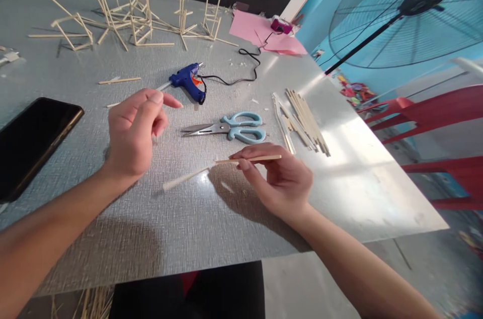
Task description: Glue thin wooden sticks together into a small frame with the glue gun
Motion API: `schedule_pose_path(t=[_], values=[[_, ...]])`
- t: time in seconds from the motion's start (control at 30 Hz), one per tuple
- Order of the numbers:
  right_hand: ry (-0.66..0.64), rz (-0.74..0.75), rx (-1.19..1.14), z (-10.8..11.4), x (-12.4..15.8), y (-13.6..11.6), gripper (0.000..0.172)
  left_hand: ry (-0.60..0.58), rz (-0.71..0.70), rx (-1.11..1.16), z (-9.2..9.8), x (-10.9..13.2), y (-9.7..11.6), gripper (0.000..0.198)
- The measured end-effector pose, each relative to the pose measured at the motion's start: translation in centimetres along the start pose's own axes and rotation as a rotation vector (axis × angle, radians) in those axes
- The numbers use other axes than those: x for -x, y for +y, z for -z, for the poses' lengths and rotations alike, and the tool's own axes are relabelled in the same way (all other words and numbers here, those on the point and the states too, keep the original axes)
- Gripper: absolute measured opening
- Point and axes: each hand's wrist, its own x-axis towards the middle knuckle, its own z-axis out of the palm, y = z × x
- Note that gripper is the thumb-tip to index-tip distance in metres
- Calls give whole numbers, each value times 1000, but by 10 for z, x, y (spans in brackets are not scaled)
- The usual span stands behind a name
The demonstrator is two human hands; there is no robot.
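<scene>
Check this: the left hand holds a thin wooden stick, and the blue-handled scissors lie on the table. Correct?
Not quite: in the head view, the right hand holds the thin wooden stick, not the left hand. The blue-handled scissors do lie on the table.

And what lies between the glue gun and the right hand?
Scissors with light blue handles lie there on the table, as the head view shows.

The right hand's grip [285, 178] pinches a short, pale wooden stick [260, 159] above the grey textured worktop [196, 233]; the left hand's grip [134, 135], loosely curled, is near a blue plastic glue gun [186, 81].
</scene>
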Motion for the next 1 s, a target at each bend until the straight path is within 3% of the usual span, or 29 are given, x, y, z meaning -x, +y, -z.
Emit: schedule_pose_path(t=[0.13,0.27,0.47,0.67,1.0], values=[[-54,129,138,0,0,-1,33,-154,-3,-181,2,-2,3,27],[-118,139,196,1,-1,-1,34,-423,-173,-495,-2,6,5,19],[-147,129,202,1,-1,-1,31,-728,-353,-707,-10,26,2,14],[-111,119,186,-3,-2,-5,25,-754,-457,-750,-13,32,0,22],[-125,98,148,-2,-3,-7,18,-786,-310,-576,-10,23,-2,18]])
